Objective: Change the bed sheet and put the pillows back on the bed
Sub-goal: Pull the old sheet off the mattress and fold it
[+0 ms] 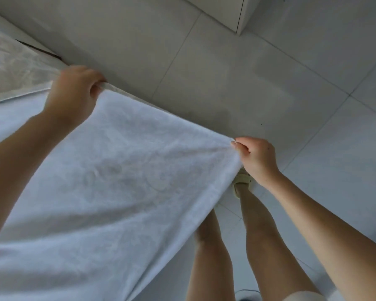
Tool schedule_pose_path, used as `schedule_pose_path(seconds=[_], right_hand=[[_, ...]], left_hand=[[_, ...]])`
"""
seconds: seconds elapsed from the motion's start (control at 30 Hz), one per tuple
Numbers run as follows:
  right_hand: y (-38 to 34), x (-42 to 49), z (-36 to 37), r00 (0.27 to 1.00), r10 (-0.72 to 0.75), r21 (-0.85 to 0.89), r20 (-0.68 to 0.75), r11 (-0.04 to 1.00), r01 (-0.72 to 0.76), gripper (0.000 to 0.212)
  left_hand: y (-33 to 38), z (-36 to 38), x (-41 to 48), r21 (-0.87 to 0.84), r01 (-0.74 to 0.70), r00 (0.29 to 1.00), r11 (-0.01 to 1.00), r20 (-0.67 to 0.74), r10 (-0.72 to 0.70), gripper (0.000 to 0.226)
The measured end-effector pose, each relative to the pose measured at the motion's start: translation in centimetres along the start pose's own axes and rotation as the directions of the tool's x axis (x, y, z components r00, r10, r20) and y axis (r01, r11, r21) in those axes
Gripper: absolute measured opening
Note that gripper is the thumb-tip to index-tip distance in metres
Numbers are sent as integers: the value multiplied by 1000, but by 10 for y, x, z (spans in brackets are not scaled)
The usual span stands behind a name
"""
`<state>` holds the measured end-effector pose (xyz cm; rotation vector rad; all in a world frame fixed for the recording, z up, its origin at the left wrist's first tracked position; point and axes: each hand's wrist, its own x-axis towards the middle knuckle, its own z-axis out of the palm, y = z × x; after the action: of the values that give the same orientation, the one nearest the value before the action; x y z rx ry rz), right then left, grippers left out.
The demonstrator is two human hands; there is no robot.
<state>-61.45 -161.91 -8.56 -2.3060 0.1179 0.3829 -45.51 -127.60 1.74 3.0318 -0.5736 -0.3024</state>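
A white bed sheet is stretched between both hands, and its taut upper edge runs from one hand to the other. The left hand has its fingers curled round that edge at the side of the bed, where the sheet covers part of the patterned surface. The right hand pinches the edge out over the tiled floor, above a sandalled foot. Open floor lies beyond the sheet, with a white cabinet well apart.
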Motion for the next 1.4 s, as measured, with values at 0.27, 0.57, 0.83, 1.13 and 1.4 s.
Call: schedule_pose_path(seconds=[0.27, 0.57, 0.83, 1.13, 1.4], right_hand=[[22, 38, 51, 863, 340, -248, 373, 933, -260, 25], [-63, 69, 108, 860, 240, -85, 450, 970, -226, 47], [-81, 81, 142, 862, 241, -179, 446, 968, -178, 64], [-56, 97, 108, 897, 251, -192, 364, 962, -191, 39], [-6, 75, 33, 615, 261, -120, 744, 958, -261, 22]], left_hand=[[-20, 51, 3, 27, -36, 969, 999, 244, 29, 8], [-75, 65, -8, 150, 169, 925, 974, 317, -209, 19], [-94, 50, 2, 110, 160, 948, 981, 259, -184, 20], [-89, 28, 20, -63, 176, 981, 982, 95, -169, 24], [-84, 26, 42, -109, 371, 927, 922, 100, -361, 29]])
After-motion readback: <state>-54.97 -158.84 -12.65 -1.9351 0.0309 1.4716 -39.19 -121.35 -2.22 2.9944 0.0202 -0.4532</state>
